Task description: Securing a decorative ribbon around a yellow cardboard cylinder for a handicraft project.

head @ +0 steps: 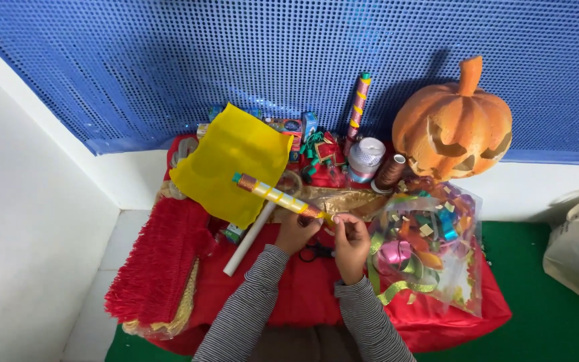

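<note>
My left hand (296, 232) grips a decorated stick (277, 196) wrapped in yellow and glittery bronze bands, which slants up to the left over a yellow felt sheet (232, 162). My right hand (350, 243) pinches the stick's near end, where a green ribbon tip shows. Both arms wear striped sleeves. A white tube (249, 238) lies under the stick on the red cloth (303, 288). Black scissors (316, 253) lie between my hands.
A clear bag of coloured ribbon curls (430, 245) lies at right. A carved orange pumpkin (454, 124), a brown thread spool (390, 172), a tape roll (366, 159) and a second decorated stick (358, 107) stand at the back. Red fringe (159, 258) lies left.
</note>
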